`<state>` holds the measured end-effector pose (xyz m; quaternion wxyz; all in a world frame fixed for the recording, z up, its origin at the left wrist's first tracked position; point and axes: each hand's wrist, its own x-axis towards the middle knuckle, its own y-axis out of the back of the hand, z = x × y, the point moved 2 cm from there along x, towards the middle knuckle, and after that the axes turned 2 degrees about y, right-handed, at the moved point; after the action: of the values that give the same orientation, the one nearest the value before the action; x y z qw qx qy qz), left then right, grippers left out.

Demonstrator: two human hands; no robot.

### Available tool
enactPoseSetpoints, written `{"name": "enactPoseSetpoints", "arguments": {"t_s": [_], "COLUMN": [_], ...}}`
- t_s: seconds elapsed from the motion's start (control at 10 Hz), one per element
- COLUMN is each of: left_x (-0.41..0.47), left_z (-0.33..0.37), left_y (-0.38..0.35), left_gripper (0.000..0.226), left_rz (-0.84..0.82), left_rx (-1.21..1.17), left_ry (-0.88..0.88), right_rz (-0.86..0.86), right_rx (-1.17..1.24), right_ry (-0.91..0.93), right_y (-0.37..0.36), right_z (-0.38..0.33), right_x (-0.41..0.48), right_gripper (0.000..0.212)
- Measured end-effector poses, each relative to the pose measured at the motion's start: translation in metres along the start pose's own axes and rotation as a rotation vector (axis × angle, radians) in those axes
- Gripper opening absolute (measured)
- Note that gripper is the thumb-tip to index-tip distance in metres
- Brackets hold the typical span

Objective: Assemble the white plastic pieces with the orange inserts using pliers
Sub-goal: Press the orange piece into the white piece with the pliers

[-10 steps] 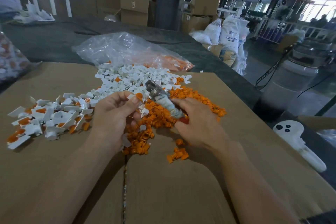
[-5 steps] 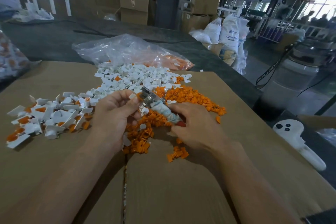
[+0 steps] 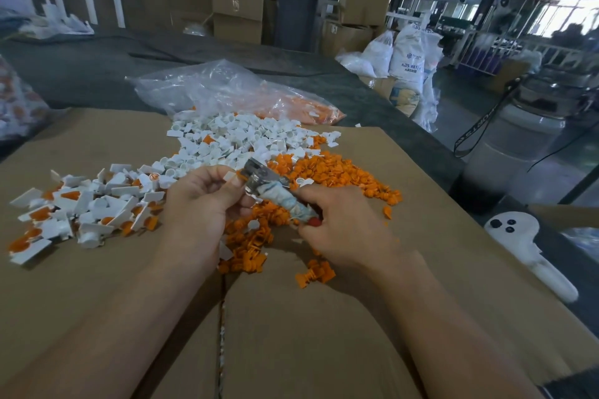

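Dozens of fitted white plastic pieces lie left, heaps of loose white pieces and orange inserts wait, and the left hand pinches one white piece against cloth-wrapped metal pliers the right hand grips.

A: Hands?
B: Left hand pinches a white piece against the pliers head. Right hand grips the wrapped handles.
A: Stock?
B: 3 heaps on the cardboard: loose white pieces, orange inserts, assembled pieces far left. Plastic bag behind.
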<state>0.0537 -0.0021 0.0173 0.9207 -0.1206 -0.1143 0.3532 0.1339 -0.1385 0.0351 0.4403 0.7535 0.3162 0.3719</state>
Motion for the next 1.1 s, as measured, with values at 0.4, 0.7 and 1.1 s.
{"name": "enactPoseSetpoints", "arguments": {"t_s": [0.4, 0.7, 1.1], "left_x": [0.002, 0.023, 0.033], "left_z": [-0.002, -0.010, -0.007], "left_y": [0.003, 0.033, 0.057], "left_gripper": [0.020, 0.019, 0.016], "left_rz": [0.021, 0.449, 0.494], "left_rx": [-0.044, -0.547, -0.792], "left_ry": [0.026, 0.184, 0.161], "right_rz": [0.058, 0.165, -0.052], "right_rx": [-0.007, -0.155, -0.121], "right_ry": [0.025, -0.253, -0.470], "right_y": [-0.007, -0.004, -0.006], "right_z": [0.001, 0.040, 0.068], "right_x": [0.001, 0.005, 0.005], "right_gripper": [0.008, 0.047, 0.061]}}
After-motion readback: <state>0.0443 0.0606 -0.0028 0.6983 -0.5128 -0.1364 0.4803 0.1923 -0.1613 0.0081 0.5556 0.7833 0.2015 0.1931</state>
